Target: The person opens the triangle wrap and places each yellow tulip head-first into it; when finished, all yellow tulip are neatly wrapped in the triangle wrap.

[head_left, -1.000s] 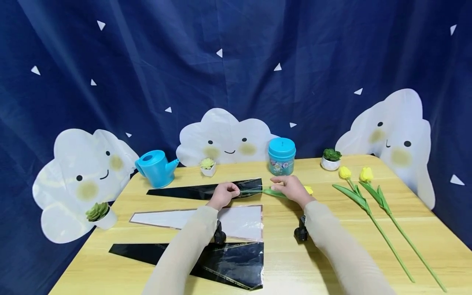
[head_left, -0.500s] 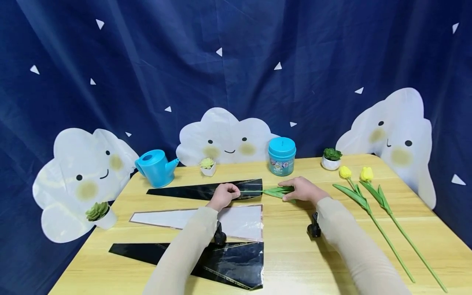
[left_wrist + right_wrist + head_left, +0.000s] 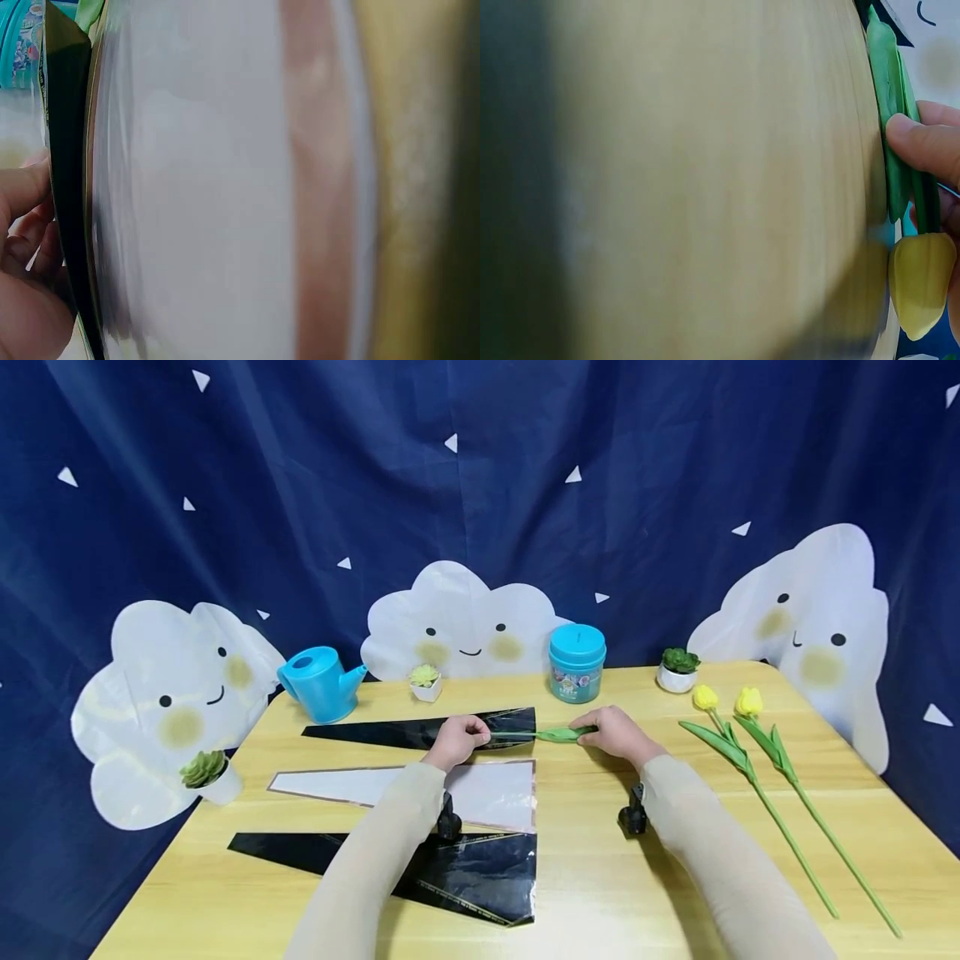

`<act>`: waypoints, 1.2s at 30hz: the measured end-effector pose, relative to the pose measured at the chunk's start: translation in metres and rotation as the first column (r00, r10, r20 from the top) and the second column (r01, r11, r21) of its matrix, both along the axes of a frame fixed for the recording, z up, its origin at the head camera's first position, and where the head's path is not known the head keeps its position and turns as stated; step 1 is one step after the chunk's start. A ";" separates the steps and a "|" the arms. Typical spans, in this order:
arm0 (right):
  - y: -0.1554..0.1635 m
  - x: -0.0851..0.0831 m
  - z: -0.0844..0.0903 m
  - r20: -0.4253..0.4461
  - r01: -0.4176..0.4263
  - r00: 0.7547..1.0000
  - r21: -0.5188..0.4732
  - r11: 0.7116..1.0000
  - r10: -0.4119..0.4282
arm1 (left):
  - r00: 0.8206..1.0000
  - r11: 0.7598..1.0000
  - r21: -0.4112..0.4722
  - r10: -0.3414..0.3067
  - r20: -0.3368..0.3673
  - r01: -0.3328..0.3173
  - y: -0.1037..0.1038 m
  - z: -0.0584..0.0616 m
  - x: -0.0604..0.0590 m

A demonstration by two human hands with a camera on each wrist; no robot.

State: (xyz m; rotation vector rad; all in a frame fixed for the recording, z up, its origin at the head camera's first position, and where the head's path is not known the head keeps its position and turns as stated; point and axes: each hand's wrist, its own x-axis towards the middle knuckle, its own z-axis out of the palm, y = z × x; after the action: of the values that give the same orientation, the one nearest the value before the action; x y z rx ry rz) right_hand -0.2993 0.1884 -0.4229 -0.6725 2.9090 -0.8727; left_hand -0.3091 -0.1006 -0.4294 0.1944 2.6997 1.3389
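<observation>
My left hand [image 3: 456, 741] pinches near the stem of an artificial yellow tulip [image 3: 557, 735], above the far black bouquet sleeve [image 3: 382, 731]. Whether the stem lies inside or on top of that sleeve, I cannot tell. With thumb and fingers, my right hand [image 3: 617, 733] pinches the tulip's green leaves, just right of the sleeve's wide end. The right wrist view shows its yellow bloom [image 3: 921, 285] beneath that hand; from the head it is hidden. In the left wrist view, my left thumb and fingers [image 3: 26, 195] are against the dark sleeve edge [image 3: 66, 150].
Nearer lie a white sleeve [image 3: 491, 789] and another black sleeve [image 3: 472, 877]. Two yellow tulips [image 3: 772, 810] lie at right. Along the back stand a blue watering can [image 3: 321, 685], a blue lidded tub [image 3: 577, 664] and small potted succulents [image 3: 678, 670]; another pot [image 3: 220, 782] stands left.
My right hand has shifted right along the tulip and now pinches its leaves together. My left hand stays near the stem. The head view has tilted slightly down.
</observation>
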 end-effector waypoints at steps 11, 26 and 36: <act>-0.009 -0.001 0.007 0.014 -0.029 0.999 -0.042 0.999 0.029 | 1.000 0.999 -0.034 -0.005 -0.015 0.004 0.001 0.006 -0.001; -0.025 -0.004 0.010 0.037 -0.039 0.998 -0.052 0.998 0.041 | 0.998 0.999 -0.026 -0.020 -0.056 0.018 0.007 0.010 0.001; -0.040 -0.005 0.005 0.021 -0.055 0.998 -0.076 0.996 0.057 | 0.998 0.999 -0.035 -0.029 -0.049 0.028 0.010 0.006 0.002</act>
State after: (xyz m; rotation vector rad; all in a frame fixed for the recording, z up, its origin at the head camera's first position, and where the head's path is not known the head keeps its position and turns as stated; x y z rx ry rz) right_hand -0.3046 0.1487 -0.4181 -0.7402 2.8348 -0.9807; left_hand -0.3071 -0.0905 -0.4230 0.2651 2.7471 1.2965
